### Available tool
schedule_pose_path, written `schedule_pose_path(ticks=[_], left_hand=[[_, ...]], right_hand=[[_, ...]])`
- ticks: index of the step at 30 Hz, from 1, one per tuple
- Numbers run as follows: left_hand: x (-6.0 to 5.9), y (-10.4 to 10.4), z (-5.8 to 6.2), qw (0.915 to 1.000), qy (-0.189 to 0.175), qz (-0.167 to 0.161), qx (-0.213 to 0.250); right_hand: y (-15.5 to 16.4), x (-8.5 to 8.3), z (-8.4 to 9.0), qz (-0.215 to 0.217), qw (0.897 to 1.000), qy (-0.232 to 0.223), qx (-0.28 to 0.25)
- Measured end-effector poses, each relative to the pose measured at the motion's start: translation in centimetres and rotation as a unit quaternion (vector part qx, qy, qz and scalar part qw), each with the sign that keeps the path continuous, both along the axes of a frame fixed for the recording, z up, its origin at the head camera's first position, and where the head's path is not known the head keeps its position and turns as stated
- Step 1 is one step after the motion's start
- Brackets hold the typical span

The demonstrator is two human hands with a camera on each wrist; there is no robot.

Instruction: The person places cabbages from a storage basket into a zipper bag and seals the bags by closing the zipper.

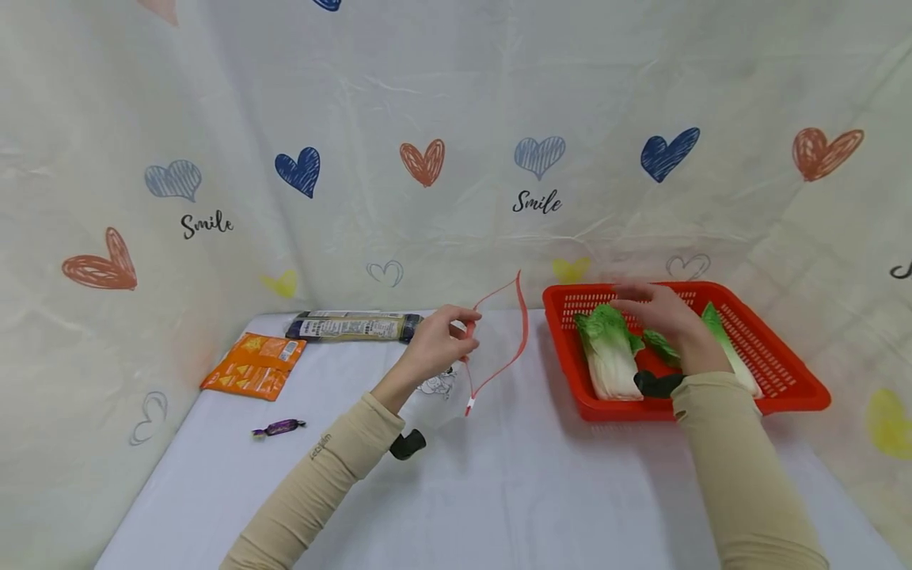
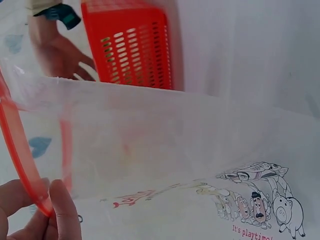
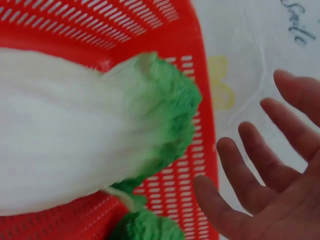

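Observation:
My left hand [image 1: 436,345] pinches the red edging [image 1: 523,321] of a clear plastic zip bag, whose mouth gapes to the right. In the left wrist view, the see-through bag [image 2: 150,135] spreads out from my fingertips, with cartoon figures and "It's playtime!" printed on it. A small slider [image 1: 470,404] hangs at the near end of the edging. Over the red basket [image 1: 808,388], my right hand [image 1: 666,318] holds nothing, its fingers spread in the right wrist view. Below it lies a napa cabbage [image 3: 65,130] with a white stalk and green leafy tip.
More green-leaved cabbage [image 1: 727,340] lies at the basket's right. On the table's left are an orange packet [image 1: 255,366], a purple-wrapped candy [image 1: 279,428] and a long labelled packet [image 1: 356,326]. A heart-printed sheet [image 1: 470,103] hangs behind the table.

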State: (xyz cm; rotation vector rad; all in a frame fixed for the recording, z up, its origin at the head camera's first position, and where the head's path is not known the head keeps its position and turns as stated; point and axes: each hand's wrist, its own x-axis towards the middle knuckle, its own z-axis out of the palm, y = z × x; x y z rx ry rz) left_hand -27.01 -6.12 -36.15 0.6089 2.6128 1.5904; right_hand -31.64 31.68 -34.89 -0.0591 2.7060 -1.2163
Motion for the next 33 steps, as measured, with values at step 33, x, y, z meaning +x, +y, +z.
schedule_pose_path(ticks=[33], left_hand=[[-0.1, 0.2, -0.5, 0.9997, -0.024, -0.006, 0.006]], right_hand=[[3.5, -0.6, -3.8, 0.121, 0.988, -0.095, 0.001]])
